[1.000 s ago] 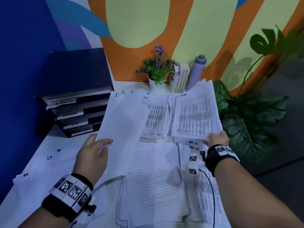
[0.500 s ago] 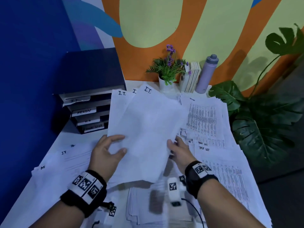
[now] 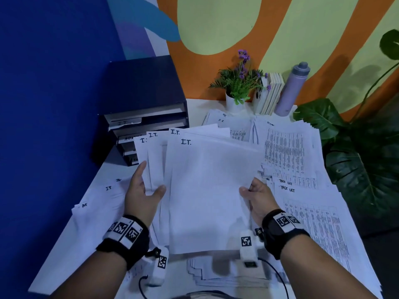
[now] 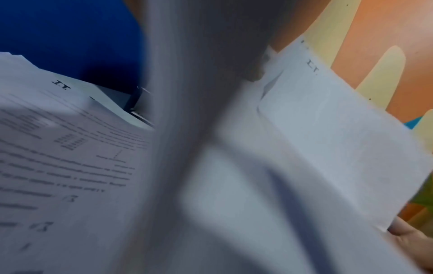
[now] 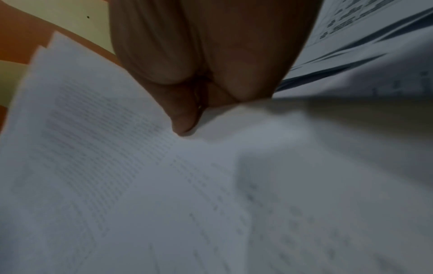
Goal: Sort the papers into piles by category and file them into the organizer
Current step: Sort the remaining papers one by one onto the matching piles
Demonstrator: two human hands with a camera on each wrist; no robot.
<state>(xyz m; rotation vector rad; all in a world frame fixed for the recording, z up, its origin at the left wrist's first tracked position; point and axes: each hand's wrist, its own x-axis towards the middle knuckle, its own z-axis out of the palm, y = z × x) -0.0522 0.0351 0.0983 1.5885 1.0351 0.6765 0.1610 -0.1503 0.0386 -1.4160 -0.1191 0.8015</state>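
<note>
I hold a fanned bunch of white sheets marked "I.T." [image 3: 207, 186] above the table, in front of my chest. My left hand [image 3: 146, 188] grips the bunch's left side, thumb on top. My right hand [image 3: 252, 190] pinches the right edge of the front sheet, and its thumb [image 5: 185, 118] presses on the paper in the right wrist view. The dark blue organizer [image 3: 142, 100] with labelled trays stands at the back left. Loose sheets marked "IT" [image 3: 108, 190] lie on the table at the left. The left wrist view shows blurred I.T. sheets [image 4: 328, 129] close up.
Piles of printed tables [image 3: 287, 152] and "Task list" sheets [image 3: 313, 223] cover the table's right side, with HR sheets [image 3: 224, 119] behind. A potted purple flower [image 3: 239, 87], small books [image 3: 272, 93] and a lilac bottle [image 3: 291, 89] line the back wall. A large leafy plant [image 3: 362, 147] stands at the right.
My right hand left the printed-table pile at the right and came over to the I.T. sheets. Both hands now hold that bunch, raised and centred.
</note>
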